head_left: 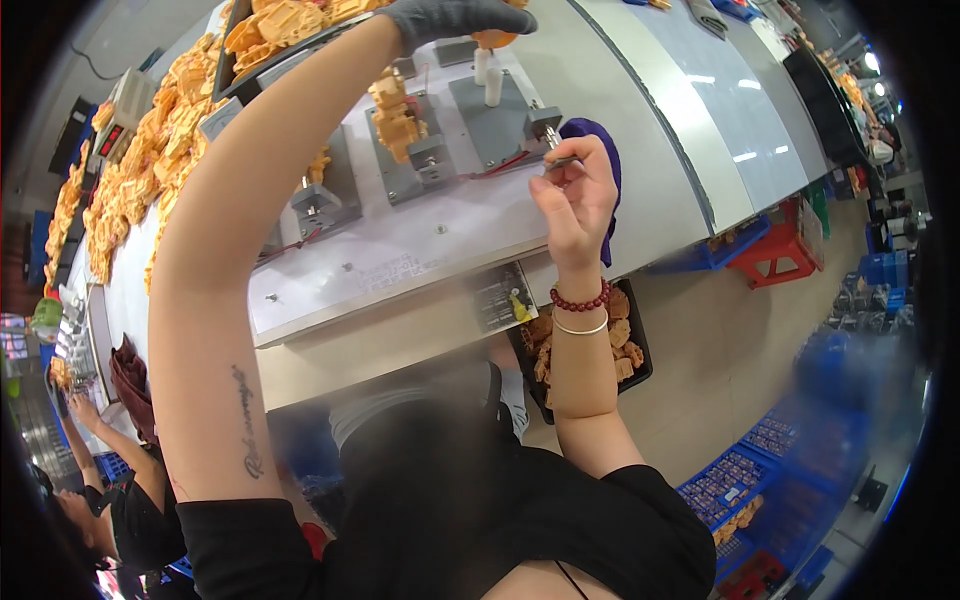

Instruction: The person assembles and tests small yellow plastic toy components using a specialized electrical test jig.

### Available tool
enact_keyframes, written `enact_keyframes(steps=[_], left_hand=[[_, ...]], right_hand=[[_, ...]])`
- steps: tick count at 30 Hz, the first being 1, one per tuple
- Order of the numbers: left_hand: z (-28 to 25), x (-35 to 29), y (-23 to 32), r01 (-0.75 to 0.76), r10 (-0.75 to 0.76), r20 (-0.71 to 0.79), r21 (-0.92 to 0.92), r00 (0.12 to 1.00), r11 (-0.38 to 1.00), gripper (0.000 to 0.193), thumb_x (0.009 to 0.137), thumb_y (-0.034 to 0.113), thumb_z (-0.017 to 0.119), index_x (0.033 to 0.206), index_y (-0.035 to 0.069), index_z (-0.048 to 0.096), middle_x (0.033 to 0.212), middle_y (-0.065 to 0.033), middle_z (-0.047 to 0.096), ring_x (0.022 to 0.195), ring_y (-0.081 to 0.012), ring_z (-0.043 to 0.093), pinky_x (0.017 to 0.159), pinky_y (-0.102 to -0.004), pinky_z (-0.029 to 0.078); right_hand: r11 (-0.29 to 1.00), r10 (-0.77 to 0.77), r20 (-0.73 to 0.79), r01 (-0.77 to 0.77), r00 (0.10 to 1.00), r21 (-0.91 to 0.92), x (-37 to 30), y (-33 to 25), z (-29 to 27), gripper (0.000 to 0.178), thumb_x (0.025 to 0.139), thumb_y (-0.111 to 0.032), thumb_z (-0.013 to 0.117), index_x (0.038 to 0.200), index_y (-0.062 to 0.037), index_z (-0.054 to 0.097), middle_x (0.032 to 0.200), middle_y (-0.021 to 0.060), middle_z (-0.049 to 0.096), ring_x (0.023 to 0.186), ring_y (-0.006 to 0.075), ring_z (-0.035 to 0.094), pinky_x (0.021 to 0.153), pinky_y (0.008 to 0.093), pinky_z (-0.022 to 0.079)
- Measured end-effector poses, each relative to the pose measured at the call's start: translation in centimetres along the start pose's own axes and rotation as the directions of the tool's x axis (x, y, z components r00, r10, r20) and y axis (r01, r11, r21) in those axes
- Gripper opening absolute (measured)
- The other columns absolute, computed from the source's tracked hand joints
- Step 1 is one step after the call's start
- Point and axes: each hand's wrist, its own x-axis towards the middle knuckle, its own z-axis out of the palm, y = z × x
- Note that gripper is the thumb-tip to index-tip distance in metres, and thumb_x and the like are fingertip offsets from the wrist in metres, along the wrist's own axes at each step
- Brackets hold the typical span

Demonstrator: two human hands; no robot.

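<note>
My left hand, in a grey glove, reaches over the far fixture at the top. Its fingers close on an orange plastic part, only partly visible, above two white posts on a grey plate. Beside that fixture's front block, my bare right hand pinches a small metal piece by a short metal rod; whether the two are joined is hard to see. On the middle fixture sits another orange plastic part. The nearer left fixture is partly behind my left arm.
Piles of orange parts spread along the left, with a filled black tray behind. A purple cloth lies by my right hand. Below the table edge stands a black bin of parts. A red stool stands right; another person works at left.
</note>
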Motion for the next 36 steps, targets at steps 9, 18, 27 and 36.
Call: enact_keyframes(steps=[9, 18, 27, 36], left_hand=[[0.0, -1.4, -0.9, -0.126, 0.131, -0.016, 0.173, 0.991, 0.977, 0.067, 0.063, 0.019, 0.084, 0.116, 0.009, 0.044, 0.096, -0.0045, 0.051, 0.088, -0.0152, 0.051, 0.079, -0.0299, 0.048], [1.0, -5.0, -2.3, -0.744, 0.708, 0.285, 0.441, 0.646, 0.502, 0.028, 0.093, 0.017, 0.055, 0.118, 0.005, 0.058, 0.113, -0.0133, 0.062, 0.109, -0.0289, 0.060, 0.091, -0.0390, 0.049], [2.4, -10.1, 8.4, -0.391, 0.415, 0.086, 0.547, 0.906, 0.740, 0.029, 0.085, 0.023, 0.065, 0.110, 0.009, 0.060, 0.107, -0.0136, 0.060, 0.103, -0.0329, 0.056, 0.085, -0.0420, 0.045], [-1.3, -32.5, 10.1, 0.380, -0.117, -0.464, 0.527, 0.878, 0.761, 0.018, 0.069, 0.007, 0.077, 0.079, 0.008, 0.062, 0.073, -0.0080, 0.059, 0.069, -0.0286, 0.059, 0.066, -0.0383, 0.049]], right_hand=[[0.999, -0.021, -0.005, 0.021, 1.000, 0.041, 0.1, -0.2, 0.2, 0.024, 0.074, -0.001, 0.066, 0.096, 0.0000, 0.056, 0.091, 0.0034, 0.052, 0.064, 0.0067, 0.045, 0.057, 0.0198, 0.038], [0.999, -0.015, 0.026, 0.014, 1.000, 0.045, 0.2, -0.4, 0.3, 0.024, 0.075, -0.005, 0.067, 0.095, 0.0005, 0.057, 0.092, 0.0038, 0.052, 0.069, 0.0074, 0.047, 0.057, 0.0210, 0.040], [0.969, 0.144, -0.168, -0.104, 0.975, 0.222, -0.1, -1.0, 0.9, 0.036, 0.084, -0.004, 0.063, 0.118, 0.0023, 0.051, 0.076, 0.0014, 0.051, 0.066, 0.0074, 0.045, 0.061, 0.0212, 0.038], [0.626, -0.203, 0.237, 0.312, 0.950, -0.715, -1.9, -0.2, -1.4, 0.008, 0.073, -0.006, 0.069, 0.075, -0.0056, 0.061, 0.070, 0.0050, 0.059, 0.060, 0.0199, 0.054, 0.052, 0.0297, 0.041]])
